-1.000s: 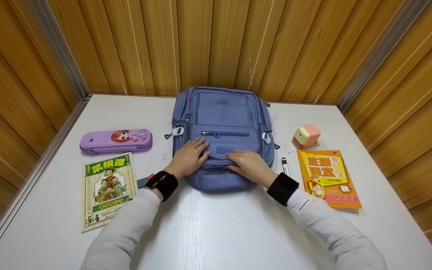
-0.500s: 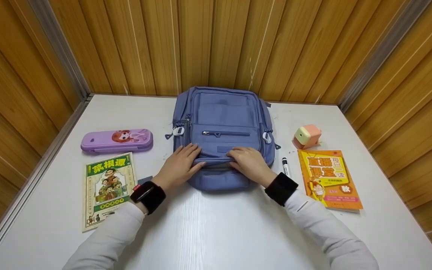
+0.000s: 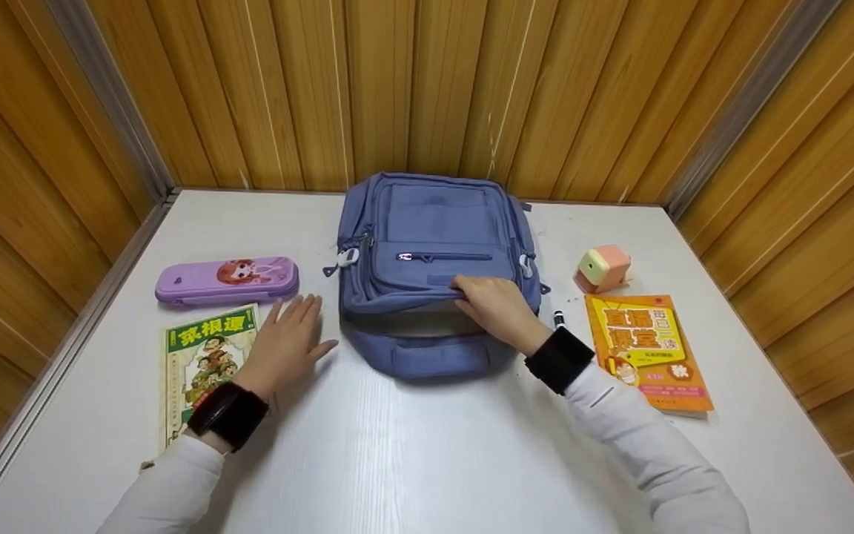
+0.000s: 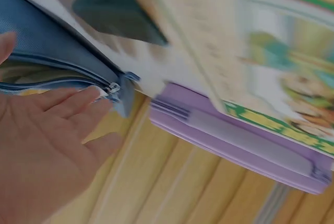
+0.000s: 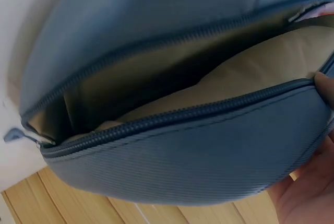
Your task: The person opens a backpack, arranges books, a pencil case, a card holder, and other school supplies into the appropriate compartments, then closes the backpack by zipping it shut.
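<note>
A blue backpack (image 3: 438,215) lies on the table, its unzipped main compartment gaping toward me. My right hand (image 3: 500,310) grips the upper edge of that opening and lifts it; in the right wrist view the thumb (image 5: 324,85) hooks over the zipper edge and the beige lining (image 5: 271,62) shows. My left hand (image 3: 286,348) is off the bag, fingers spread and holding nothing. It hovers over the right side of a green and cream book (image 3: 208,356), just below a purple pencil case (image 3: 227,280). A dark green block (image 4: 117,15) shows beside the book in the left wrist view.
Right of the backpack are a black-and-white marker (image 3: 559,319), partly hidden by my right wrist, a pink and yellow pencil sharpener (image 3: 602,268) and an orange book (image 3: 649,352). Wood-patterned walls (image 3: 434,89) enclose the white table (image 3: 397,460) at the back and sides.
My left hand has left the backpack and moved left toward the green book and pencil case. My right hand has raised the bag's upper edge, so the opening gapes wider.
</note>
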Demonstrator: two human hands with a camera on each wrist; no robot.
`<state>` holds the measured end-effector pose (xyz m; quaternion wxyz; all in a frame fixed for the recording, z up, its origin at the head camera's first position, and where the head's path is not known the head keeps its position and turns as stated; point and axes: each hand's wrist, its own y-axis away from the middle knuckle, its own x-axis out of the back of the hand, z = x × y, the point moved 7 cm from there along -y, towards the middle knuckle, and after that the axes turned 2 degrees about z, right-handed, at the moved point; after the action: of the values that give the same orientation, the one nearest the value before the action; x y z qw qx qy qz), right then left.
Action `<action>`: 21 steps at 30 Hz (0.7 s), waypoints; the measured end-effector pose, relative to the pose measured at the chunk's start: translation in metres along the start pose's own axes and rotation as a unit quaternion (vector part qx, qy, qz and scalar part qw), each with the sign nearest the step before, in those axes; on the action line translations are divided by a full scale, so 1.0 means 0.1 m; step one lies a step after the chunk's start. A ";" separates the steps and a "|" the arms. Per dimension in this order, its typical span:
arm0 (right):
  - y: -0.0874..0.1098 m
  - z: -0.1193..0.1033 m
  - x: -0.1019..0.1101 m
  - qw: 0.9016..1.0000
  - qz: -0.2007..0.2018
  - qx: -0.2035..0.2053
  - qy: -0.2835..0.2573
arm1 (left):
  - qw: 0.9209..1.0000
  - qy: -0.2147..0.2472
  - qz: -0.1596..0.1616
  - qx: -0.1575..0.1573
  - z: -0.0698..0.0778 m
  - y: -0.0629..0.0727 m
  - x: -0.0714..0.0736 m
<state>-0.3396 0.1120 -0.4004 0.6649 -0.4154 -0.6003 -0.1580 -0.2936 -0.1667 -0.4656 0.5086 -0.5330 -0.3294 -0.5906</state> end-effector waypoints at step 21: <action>-0.34 0.11 0.41 0.999 0.031 -0.031 -0.009 | 0.963 -0.051 -0.093 0.250 -1.02 0.82 0.29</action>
<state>-0.3616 0.1118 -0.3510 0.6508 -0.4556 -0.5881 -0.1514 -0.2436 -0.2908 -0.4722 0.5508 -0.3854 -0.5399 -0.5065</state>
